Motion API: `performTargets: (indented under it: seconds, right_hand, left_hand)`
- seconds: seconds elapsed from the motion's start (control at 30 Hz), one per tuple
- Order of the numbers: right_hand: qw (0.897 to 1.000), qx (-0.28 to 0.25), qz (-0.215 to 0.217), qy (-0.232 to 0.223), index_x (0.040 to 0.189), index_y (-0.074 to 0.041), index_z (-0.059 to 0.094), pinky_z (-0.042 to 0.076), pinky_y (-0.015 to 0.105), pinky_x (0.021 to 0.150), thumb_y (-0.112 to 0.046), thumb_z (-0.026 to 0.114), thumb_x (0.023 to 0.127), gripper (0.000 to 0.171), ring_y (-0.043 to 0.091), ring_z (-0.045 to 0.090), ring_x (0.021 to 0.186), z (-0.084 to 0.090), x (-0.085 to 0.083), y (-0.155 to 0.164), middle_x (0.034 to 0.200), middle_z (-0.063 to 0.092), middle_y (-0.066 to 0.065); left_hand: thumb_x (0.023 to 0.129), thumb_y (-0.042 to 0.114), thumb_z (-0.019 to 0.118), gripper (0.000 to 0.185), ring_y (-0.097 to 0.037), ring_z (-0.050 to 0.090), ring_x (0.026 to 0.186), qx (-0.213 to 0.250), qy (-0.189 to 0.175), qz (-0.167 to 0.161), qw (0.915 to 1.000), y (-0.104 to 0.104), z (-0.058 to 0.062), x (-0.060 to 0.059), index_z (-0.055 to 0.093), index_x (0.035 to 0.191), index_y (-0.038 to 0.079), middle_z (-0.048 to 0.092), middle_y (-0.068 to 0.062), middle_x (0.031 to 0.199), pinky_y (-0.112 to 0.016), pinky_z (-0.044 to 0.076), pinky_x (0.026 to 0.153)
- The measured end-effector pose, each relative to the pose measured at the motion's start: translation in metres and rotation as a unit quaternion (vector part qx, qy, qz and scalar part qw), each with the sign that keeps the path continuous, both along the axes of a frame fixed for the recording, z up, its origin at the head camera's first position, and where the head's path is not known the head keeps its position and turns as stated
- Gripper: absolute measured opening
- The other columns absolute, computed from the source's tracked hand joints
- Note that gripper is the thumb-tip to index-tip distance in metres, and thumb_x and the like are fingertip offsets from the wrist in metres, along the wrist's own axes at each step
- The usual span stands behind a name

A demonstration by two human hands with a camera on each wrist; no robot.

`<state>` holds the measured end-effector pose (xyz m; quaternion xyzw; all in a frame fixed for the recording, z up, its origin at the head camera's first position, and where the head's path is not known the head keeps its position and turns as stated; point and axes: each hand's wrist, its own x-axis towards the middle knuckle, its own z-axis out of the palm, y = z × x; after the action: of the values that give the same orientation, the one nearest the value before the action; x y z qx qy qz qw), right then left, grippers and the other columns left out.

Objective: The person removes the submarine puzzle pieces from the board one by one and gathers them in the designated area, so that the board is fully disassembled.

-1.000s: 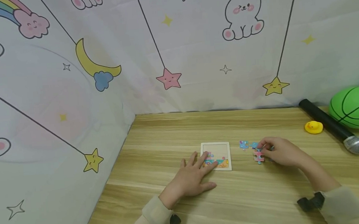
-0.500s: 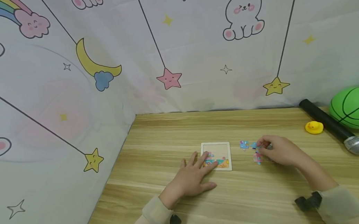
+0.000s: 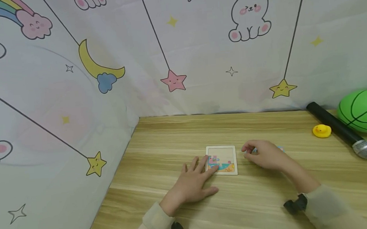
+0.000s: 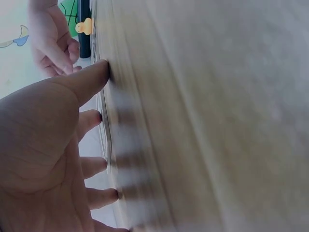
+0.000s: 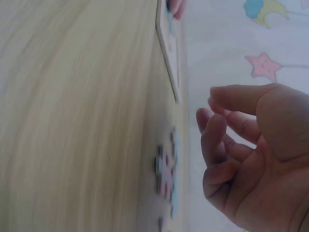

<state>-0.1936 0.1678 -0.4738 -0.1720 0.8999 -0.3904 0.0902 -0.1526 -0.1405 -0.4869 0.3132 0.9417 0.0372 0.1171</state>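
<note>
Both hands are down low over the pale wood-grain surface (image 3: pixel 273 207). My left hand (image 3: pixel 191 183) lies flat with its fingers spread and straight, the fingertips (image 3: pixel 213 168) resting on the near left corner of the small square white-framed puzzle board (image 3: pixel 228 149), where a few pink, blue and orange pieces are already seated along the near edge. My right hand (image 3: pixel 264 155) hovers just to the right of the board with its fingers loosely curled; from the right wrist view nothing sits between the fingertips (image 5: pixel 212 121), and the loose pink and blue jigsaw pieces (image 5: pixel 166 176) lie on the surface just under that hand, blurred, so I cannot tell how many there are. In the head view those pieces are almost wholly hidden by my right hand. Well off to the right lie a black-handled toy microphone with a silver head (image 3: pixel 344 131), a small yellow rubber duck (image 3: pixel 321 130) just beside its handle, and a green ball with black basketball lines (image 3: pixel 363 110) at the edge. A white cloth backdrop printed with bunnies, stars and a moon (image 3: pixel 172 51) hangs behind the surface and along its left side.
</note>
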Motion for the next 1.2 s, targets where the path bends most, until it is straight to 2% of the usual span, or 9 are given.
performTargets:
  seconds: [0.07,0.3,0.53,0.73,1.2]
  right_hand:
    - [1.000,0.002,0.008,0.007,0.111,-0.009,0.072,0.046,0.032,0.064,-0.016,0.069,0.100,0.013,0.014,0.054,0.071,0.000,-0.002,-0.009,0.093,0.065,-0.003]
    - [0.999,-0.010,0.034,-0.015,0.116,-0.007,0.071,0.047,0.033,0.064,-0.016,0.069,0.099,0.019,0.013,0.054,0.066,-0.002,-0.008,-0.043,0.096,0.065,-0.002]
    - [0.998,-0.011,0.063,-0.024,0.121,-0.001,0.071,0.056,0.036,0.077,-0.015,0.071,0.098,0.027,0.016,0.063,0.085,-0.010,-0.013,-0.067,0.099,0.068,0.000]
    - [0.998,0.009,0.043,-0.050,0.120,-0.006,0.073,0.055,0.039,0.082,-0.016,0.074,0.096,0.026,0.019,0.060,0.091,-0.016,-0.017,-0.079,0.101,0.066,0.000]
    - [0.997,0.037,0.024,-0.058,0.113,-0.009,0.072,0.056,0.042,0.084,-0.014,0.072,0.097,0.017,0.019,0.064,0.094,-0.011,-0.021,-0.088,0.101,0.068,0.001]
  left_hand:
    - [0.101,0.066,0.052,0.072,-0.044,0.018,0.155,0.002,-0.003,0.005,1.0000,-0.001,0.000,0.000,0.032,0.164,0.039,0.015,-0.009,0.173,-0.075,0.027,0.111]
    - [0.101,0.066,0.051,0.072,-0.045,0.016,0.155,0.009,-0.011,0.004,0.9999,-0.004,0.001,0.000,0.032,0.164,0.038,0.015,-0.010,0.173,-0.076,0.026,0.110]
    - [0.101,0.066,0.051,0.072,-0.046,0.016,0.155,0.012,-0.007,-0.004,0.9999,-0.005,-0.001,-0.001,0.031,0.164,0.037,0.013,-0.010,0.173,-0.076,0.028,0.109]
    - [0.101,0.066,0.050,0.073,-0.047,0.016,0.154,0.013,-0.003,-0.009,0.9999,-0.006,-0.002,-0.001,0.029,0.165,0.036,0.013,-0.012,0.173,-0.077,0.028,0.108]
    - [0.101,0.068,0.049,0.073,-0.046,0.015,0.155,0.003,-0.006,-0.003,1.0000,-0.005,-0.003,-0.002,0.029,0.165,0.038,0.013,-0.011,0.173,-0.076,0.028,0.109]
